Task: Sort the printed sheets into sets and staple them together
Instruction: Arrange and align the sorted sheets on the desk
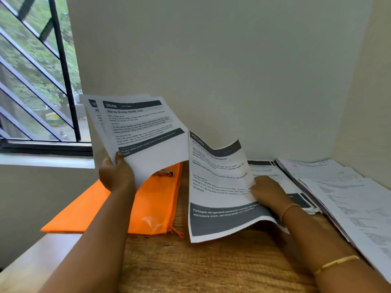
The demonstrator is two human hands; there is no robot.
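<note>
Head view of a paper-sorting desk. The left hand [117, 174] is raised above the left part of the wooden table [190, 267] and grips a thin set of sheets [146, 132] by its lower left corner, thumb pressed on the front and the remaining fingers hidden behind the paper. The top page is headed "3646 Kitchen, Spray Bottle Refill Test", and the edges of further pages fan out behind it on the left. The right hand [268, 191], seen from the back, holds the right edge of a single sandwich sheet [220, 187], with its fingers curled at that edge. This sheet is lifted and bowed, its top corner standing against the wall [211, 60] and its lower edge hanging just above the table. Beneath and behind the right hand, a stack of printed sheets [264, 168] with the same dark header bands lies flat on the table. To its right, a loose pile of papers [349, 197], printed with fainter text, spreads along the table's right side. An orange zip pouch [148, 208] lies flat under the raised set, with its zipper pull toward the viewer. On the pouch rests a metal stapler [166, 172], partly covered by the drooping corner of the held set. A gold bangle [336, 264] circles the right forearm. A barred window [61, 60] occupies the upper left.
</note>
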